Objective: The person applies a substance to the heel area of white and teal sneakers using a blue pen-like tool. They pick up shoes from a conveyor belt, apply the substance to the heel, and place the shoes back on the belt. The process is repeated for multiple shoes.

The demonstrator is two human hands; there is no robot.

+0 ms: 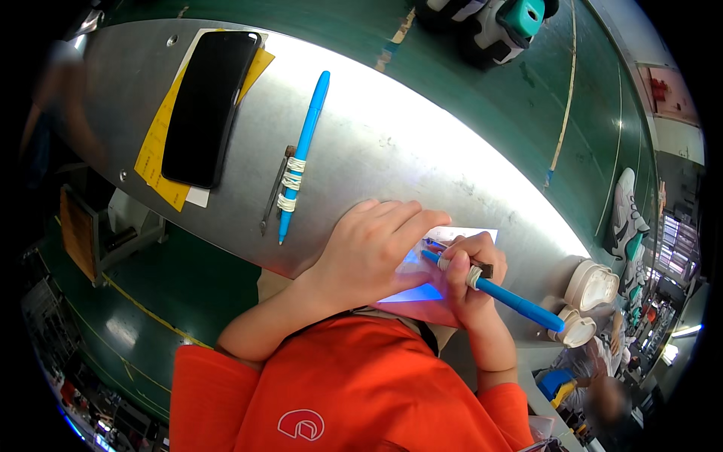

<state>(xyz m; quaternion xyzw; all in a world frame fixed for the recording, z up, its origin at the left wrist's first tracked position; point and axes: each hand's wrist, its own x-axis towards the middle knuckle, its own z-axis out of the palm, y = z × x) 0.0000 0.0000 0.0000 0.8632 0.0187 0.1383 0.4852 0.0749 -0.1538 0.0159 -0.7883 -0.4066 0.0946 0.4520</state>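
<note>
My right hand (474, 275) grips a blue pen (520, 304) whose barrel is wrapped with pale rubber bands, with a small dark metal piece bound against it. Its lower end points at a white sheet (482, 232) lying on the metal table, where a blue-violet glow shows. Across the left part of that sheet lies my left hand (380, 245), palm down with the fingers stretched out and nothing visible in them. Beyond it on the table rests a second blue pen (309, 124), with rubber bands holding a thin metal compass-like leg (271, 197) alongside it.
A black phone (207, 109) lies on yellow paper (157, 147) at the far left of the metal table (361, 135). Two pale round containers (593, 285) stand at the right end. Shoes (628, 215) are on the green floor beyond; another person (602, 369) is at lower right.
</note>
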